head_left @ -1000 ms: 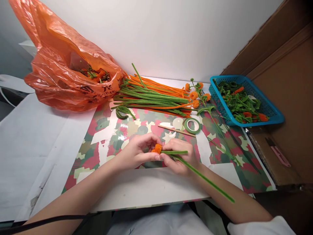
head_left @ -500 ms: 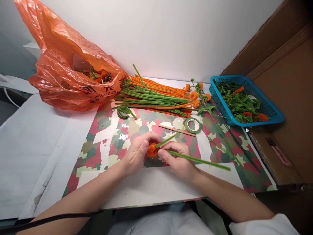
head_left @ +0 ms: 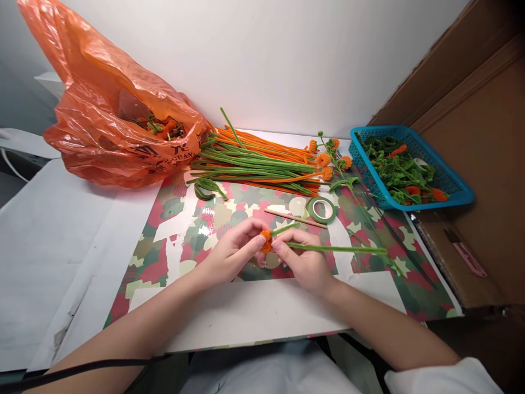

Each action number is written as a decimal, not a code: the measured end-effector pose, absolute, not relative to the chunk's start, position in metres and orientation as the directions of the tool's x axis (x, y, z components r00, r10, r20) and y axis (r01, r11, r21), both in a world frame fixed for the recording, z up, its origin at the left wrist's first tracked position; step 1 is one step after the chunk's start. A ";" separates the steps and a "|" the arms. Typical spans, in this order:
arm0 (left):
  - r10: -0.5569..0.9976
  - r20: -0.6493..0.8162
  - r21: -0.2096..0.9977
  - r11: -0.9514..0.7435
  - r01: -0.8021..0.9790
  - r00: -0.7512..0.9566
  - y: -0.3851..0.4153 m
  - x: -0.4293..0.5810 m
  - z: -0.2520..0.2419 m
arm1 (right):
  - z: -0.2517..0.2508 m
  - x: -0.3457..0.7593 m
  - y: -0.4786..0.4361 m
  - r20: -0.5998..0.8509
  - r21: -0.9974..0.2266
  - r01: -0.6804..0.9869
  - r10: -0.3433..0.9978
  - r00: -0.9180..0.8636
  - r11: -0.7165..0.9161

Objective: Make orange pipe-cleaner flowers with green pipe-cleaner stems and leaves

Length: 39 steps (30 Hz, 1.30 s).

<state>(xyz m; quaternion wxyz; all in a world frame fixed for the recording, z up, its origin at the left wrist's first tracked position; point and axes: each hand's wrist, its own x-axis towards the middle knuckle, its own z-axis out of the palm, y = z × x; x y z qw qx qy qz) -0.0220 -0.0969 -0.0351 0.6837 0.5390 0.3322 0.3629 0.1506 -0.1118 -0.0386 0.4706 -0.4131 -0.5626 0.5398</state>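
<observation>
Between my hands, over the middle of the patterned mat, is an orange pipe-cleaner flower (head_left: 266,241). My left hand (head_left: 235,251) pinches the bloom with its thumb and fingers. On the other side, my right hand (head_left: 305,257) is closed at the flower's base, on its green pipe-cleaner stem (head_left: 340,249). The long end of that stem points right past my right hand, and a shorter green end (head_left: 286,229) sticks up between the hands. Just beyond lie a thin wooden stick (head_left: 295,218) and a roll of green tape (head_left: 322,210).
Bundled green and orange pipe cleaners (head_left: 254,161) lie at the back, beside an orange plastic bag (head_left: 123,137). A finished flower sprig (head_left: 342,164) stretches along the right. A blue basket (head_left: 463,192) holds green leaves. A pink-handled cutter (head_left: 470,257) rests on cardboard at far right.
The flower has moved slightly right and up and has turned, with my left thumb now on it. The long stem has swung up to nearly level.
</observation>
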 end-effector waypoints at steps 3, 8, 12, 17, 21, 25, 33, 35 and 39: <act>0.877 -0.083 0.989 0.130 -0.066 0.473 -0.099 -0.019 -0.038 | -0.039 0.150 -0.113 0.135 -0.988 0.044 0.970 -0.204 0.146; 0.896 -0.141 0.986 0.166 -0.023 0.421 -0.102 -0.018 -0.041 | -0.038 0.149 -0.114 0.245 -0.942 0.196 0.957 -0.154 0.273; 0.869 -0.130 0.940 0.261 -0.219 0.478 -0.098 -0.023 -0.041 | -0.036 0.152 -0.112 0.203 -0.961 0.162 0.968 -0.148 0.226; 0.840 -0.123 0.919 0.297 -0.258 0.528 -0.094 -0.026 -0.039 | -0.038 0.155 -0.111 0.149 -0.980 0.110 0.979 -0.135 0.165; 0.853 -0.133 0.936 0.275 -0.218 0.504 -0.095 -0.024 -0.036 | -0.039 0.153 -0.112 0.174 -0.979 0.075 0.970 -0.170 0.189; 0.860 -0.138 0.938 0.273 -0.214 0.491 -0.096 -0.023 -0.037 | -0.036 0.151 -0.115 0.214 -0.963 0.124 0.960 -0.180 0.238; 0.851 -0.211 0.897 0.364 -0.251 0.481 -0.094 -0.022 -0.042 | -0.034 0.159 -0.103 0.710 -0.533 0.349 0.632 -0.311 0.771; 0.829 -0.259 0.869 0.424 -0.255 0.495 -0.093 -0.023 -0.044 | -0.033 0.164 -0.097 0.833 -0.260 0.464 0.440 -0.336 0.847; 0.814 -0.311 0.845 0.473 -0.250 0.490 -0.092 -0.022 -0.046 | -0.034 0.168 -0.090 0.758 -0.198 0.535 0.475 -0.447 0.821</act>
